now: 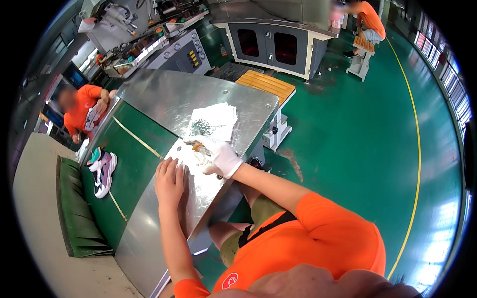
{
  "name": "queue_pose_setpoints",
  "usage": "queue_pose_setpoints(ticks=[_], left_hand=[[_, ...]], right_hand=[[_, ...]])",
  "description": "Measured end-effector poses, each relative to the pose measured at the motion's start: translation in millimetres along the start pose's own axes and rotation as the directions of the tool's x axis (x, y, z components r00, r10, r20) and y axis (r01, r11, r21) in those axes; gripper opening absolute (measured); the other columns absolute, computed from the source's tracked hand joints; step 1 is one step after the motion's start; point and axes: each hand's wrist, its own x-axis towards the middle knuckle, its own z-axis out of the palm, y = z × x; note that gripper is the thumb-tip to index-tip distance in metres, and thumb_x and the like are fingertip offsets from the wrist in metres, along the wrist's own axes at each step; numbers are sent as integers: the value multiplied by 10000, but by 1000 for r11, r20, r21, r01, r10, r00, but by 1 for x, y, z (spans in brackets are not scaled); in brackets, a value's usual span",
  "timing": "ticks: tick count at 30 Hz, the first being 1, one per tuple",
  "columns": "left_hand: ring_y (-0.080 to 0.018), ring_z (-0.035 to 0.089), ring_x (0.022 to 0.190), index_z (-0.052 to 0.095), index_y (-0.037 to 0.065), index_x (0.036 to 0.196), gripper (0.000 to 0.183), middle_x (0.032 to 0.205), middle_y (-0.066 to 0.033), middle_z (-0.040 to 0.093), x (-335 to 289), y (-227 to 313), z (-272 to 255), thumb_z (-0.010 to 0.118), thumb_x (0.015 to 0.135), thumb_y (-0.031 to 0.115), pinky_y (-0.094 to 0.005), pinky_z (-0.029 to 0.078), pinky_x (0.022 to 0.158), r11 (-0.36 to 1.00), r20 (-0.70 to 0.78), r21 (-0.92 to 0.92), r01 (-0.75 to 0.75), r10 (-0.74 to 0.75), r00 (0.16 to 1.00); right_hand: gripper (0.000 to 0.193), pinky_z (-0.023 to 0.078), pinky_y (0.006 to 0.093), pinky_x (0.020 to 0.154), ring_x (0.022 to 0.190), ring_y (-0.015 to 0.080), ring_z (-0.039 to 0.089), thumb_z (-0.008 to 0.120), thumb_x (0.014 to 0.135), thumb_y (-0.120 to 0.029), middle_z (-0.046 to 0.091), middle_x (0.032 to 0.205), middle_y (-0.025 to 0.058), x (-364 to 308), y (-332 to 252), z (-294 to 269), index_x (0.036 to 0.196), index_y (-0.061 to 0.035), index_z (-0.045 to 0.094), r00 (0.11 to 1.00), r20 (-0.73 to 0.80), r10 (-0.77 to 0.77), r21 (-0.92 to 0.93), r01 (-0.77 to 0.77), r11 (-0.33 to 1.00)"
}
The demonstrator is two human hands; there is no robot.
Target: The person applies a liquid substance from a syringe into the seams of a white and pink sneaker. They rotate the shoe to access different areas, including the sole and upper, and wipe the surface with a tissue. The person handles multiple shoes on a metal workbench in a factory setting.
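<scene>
My right hand (pixel 221 156), in a white glove, is closed around a small tan-brown piece (pixel 198 147) beside a crumpled white bit that looks like cloth or paper. It is over the metal tabletop, just in front of some white sheets (pixel 213 119) with dark specks on them. My bare left hand (pixel 169 181) rests on the metal by the belt's edge, its fingers stretched out and holding nothing. Left of it, a white, purple and teal sneaker (pixel 103 174) lies on the green conveyor belt (pixel 134 174).
Across the belt, a person in orange (pixel 84 109) handles a shoe. A slatted wooden stool (pixel 266 84) stands beyond the table. Machines with a control panel (pixel 181 55) and a dark-doored cabinet (pixel 268 47) stand behind. Another seated person (pixel 370 22) is at far right.
</scene>
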Motion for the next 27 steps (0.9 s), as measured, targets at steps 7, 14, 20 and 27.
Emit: queue_pose_setpoints(ticks=[7, 14, 20, 27], left_hand=[[-302, 674, 931, 715, 27, 1093, 306, 1047, -185, 701, -4, -32, -12, 662, 853, 209, -372, 521, 852, 840, 130, -17, 542, -536, 834], [-198, 655, 1027, 536, -106, 1284, 426, 1171, -136, 654, -15, -70, -6, 586, 986, 195, -299, 528, 866, -39, 413, -865, 500, -620, 667], [-177, 646, 1040, 530, -78, 1283, 379, 1193, -120, 645, -1, -34, 1, 572, 991, 160, -299, 535, 885, -152, 522, -846, 511, -427, 738], [-171, 674, 943, 579, -58, 1222, 336, 1086, -100, 684, -4, -28, 7, 566, 1000, 194, -293, 545, 839, -48, 474, -851, 522, -497, 727]], right_hand=[[331, 509, 250, 577, 683, 114, 637, 640, 929, -193, 625, 848, 44, 14, -3, 35, 1208, -27, 574, 909, 274, 314, 706, -412, 576], [369, 555, 303, 576, 644, 198, 675, 598, 952, -253, 655, 820, 89, 17, 1, 37, 1230, -12, 562, 797, 577, 180, 790, -600, 123], [369, 553, 308, 568, 679, 238, 691, 568, 971, -227, 670, 855, 146, 10, 1, 32, 1272, -15, 540, 738, 637, 225, 732, -670, 123], [388, 561, 312, 603, 782, 199, 683, 600, 960, -212, 667, 926, 119, 9, 3, 29, 1282, -4, 538, 785, 585, 205, 783, -612, 111]])
